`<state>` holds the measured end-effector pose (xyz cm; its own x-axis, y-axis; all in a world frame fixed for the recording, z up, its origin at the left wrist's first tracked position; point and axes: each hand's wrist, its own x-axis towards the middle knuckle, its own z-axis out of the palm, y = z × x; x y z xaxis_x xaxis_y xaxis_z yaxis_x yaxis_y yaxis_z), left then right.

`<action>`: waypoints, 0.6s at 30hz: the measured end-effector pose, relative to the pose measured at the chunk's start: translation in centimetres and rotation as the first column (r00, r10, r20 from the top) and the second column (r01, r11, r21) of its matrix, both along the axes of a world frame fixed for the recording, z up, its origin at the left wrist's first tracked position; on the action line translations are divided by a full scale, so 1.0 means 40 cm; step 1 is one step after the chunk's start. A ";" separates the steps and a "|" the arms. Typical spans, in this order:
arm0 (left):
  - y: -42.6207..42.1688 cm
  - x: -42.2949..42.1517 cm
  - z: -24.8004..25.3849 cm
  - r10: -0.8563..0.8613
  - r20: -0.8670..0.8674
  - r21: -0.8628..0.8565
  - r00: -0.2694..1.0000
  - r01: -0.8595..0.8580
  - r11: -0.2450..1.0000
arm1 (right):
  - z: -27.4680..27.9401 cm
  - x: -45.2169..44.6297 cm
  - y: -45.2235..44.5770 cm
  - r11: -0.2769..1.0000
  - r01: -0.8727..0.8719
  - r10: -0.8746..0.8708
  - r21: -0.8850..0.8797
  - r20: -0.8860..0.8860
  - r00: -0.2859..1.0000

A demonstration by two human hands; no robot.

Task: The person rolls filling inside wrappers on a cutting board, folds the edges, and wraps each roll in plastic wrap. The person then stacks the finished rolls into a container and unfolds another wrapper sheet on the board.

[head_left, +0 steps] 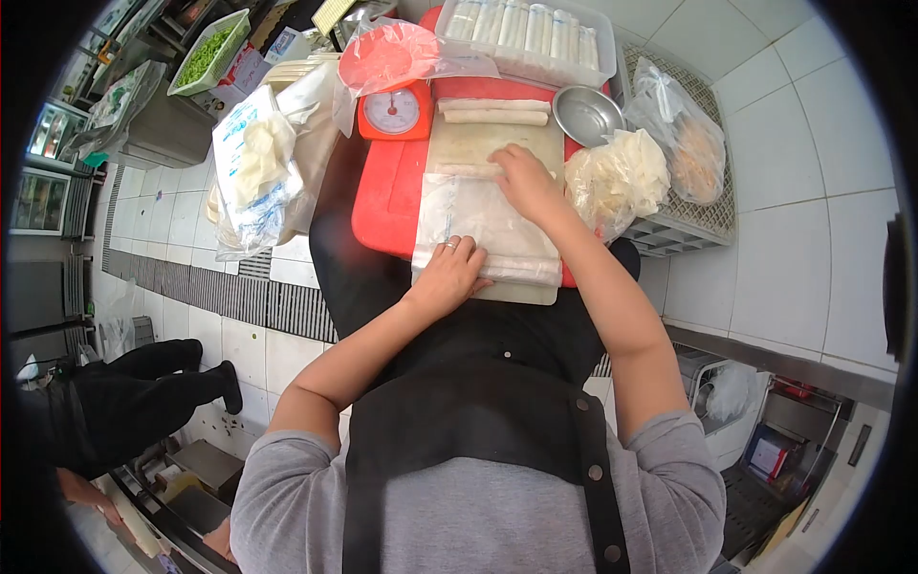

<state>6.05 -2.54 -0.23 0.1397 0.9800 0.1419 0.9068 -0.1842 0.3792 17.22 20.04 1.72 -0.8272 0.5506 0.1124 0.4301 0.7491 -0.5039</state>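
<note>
A pale cutting board (497, 137) lies on a red stool top (387, 196) in front of my lap. Over its near half is spread a clear plastic sheet (478, 212). My left hand (449, 275) rests on the sheet's lower left, fingers apart, beside a pale roll (521, 269) along the near edge. Farther up, my right hand (528, 182) has its fingers curled over another thin pale roll (464, 169) at the sheet's far edge. Its thumb is partly hidden. Finished-looking pale rolls (497, 112) lie at the board's far end.
Behind the board stand a red scale (393, 117) and a plastic tub (608, 48) of wrapped rolls. A metal bowl (587, 115) and a bag of pale sheets (612, 187) sit right. Bagged sheets (251, 158) are left. Another person's legs (158, 392) show at far left.
</note>
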 end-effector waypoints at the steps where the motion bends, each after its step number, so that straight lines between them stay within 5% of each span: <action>1: -0.001 0.001 0.001 -0.002 -0.002 0.002 1.000 0.002 1.000 | -0.012 -0.016 0.009 0.994 0.041 -0.040 0.099 -0.019 0.999; 4: -0.014 0.000 0.002 -0.006 -0.013 -0.007 1.000 0.006 1.000 | -0.035 -0.045 0.010 0.998 0.029 -0.035 0.047 0.138 0.990; 10: -0.026 0.000 0.029 0.049 0.121 -0.051 0.991 -0.043 0.998 | -0.062 -0.054 0.078 0.993 -0.099 0.104 -0.069 0.080 0.991; 12: -0.012 -0.010 0.039 0.145 0.413 -0.006 0.899 -0.157 0.988 | -0.015 -0.050 0.128 0.980 -0.115 0.129 -0.161 0.077 0.989; 18: 0.027 -0.126 -0.016 0.358 0.773 0.010 0.523 -0.575 0.818 | 0.167 -0.016 0.096 0.836 -0.224 0.278 -0.501 0.035 0.960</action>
